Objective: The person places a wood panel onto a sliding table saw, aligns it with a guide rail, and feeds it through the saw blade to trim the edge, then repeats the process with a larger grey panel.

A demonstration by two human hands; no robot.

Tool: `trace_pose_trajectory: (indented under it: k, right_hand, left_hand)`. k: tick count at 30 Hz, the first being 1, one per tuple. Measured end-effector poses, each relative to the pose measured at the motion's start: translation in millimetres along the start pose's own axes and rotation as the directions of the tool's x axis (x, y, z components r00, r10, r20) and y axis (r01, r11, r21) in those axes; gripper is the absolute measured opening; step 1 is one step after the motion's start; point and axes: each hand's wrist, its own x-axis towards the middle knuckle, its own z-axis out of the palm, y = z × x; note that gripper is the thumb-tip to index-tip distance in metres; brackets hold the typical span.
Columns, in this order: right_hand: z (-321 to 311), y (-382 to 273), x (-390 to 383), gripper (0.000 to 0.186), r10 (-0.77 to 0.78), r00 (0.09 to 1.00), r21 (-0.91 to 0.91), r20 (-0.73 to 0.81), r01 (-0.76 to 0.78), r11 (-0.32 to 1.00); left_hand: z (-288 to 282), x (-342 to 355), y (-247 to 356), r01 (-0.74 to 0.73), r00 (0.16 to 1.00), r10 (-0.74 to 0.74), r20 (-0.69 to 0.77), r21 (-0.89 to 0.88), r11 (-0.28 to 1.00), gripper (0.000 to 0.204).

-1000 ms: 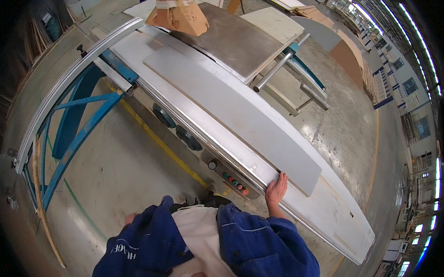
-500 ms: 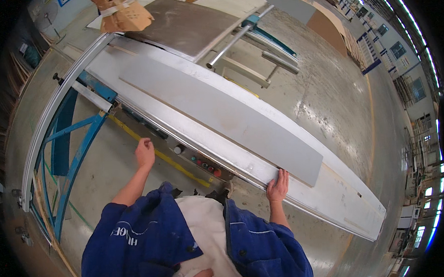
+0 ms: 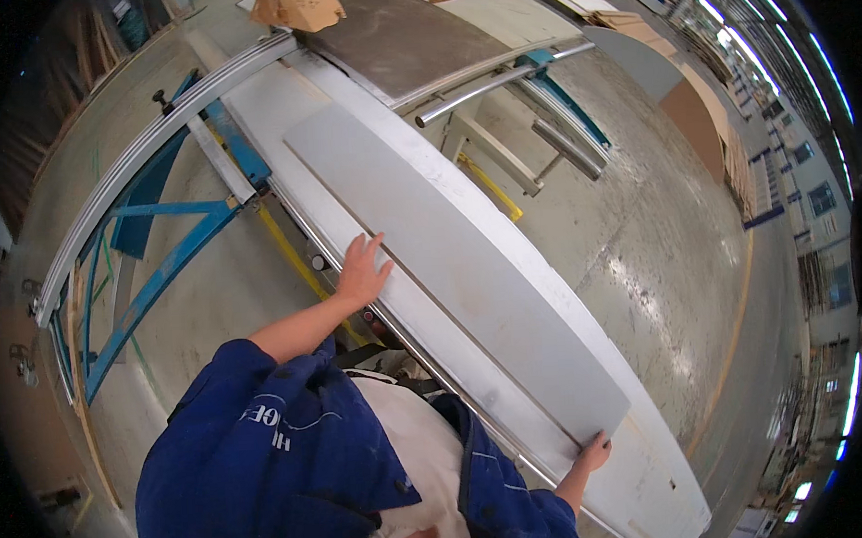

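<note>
A long, narrow grey panel lies flat on the pale metal sliding table of a machine, slanting from far left to near right. My left hand is open at the panel's near long edge, with the fingers apart and the fingertips at that edge. At the panel's near right end, my right hand is closed on the corner, its fingers curled at the edge. The undersides of the fingers are hidden.
A blue support frame with a curved-looking aluminium rail stands at left. Beyond the table are a brown board, a metal bar and a yellow bar. Cardboard sits at the far left end.
My left hand has moved from hanging beside the table to the panel's near edge, and its fingers have spread. My right hand has slid along to the panel's near right corner. The view has turned.
</note>
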Motion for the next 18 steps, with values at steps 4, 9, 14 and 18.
trace_pose_trajectory:
  k: [4,9,14,18]
  right_hand:
    - [10.9,51.7,6.0,0.067,0.107,0.994,0.004,0.015,-0.107,0.994]
    - [36.3,58.4,-39.5,0.052,-0.005,0.997,0.060,0.077,0.000,0.998]
    - [66.3,3.1,-87.8,0.048,-0.040,0.954,0.126,0.298,0.002,0.992]
    - [96.7,-63.7,-117.6,0.042,-0.119,0.940,0.215,0.321,0.050,0.975]
  left_hand:
    - [21.8,-14.3,1.1,-0.062,0.998,0.062,0.018,0.018,0.998,0.065]
    - [38.9,9.3,-5.0,-0.003,0.997,0.010,-0.073,0.102,0.995,0.072]
    - [37.7,76.9,-34.1,0.077,0.975,-0.041,-0.217,0.163,0.984,0.077]
    - [35.4,135.3,-50.0,0.061,0.964,-0.008,-0.267,0.191,0.980,0.077]
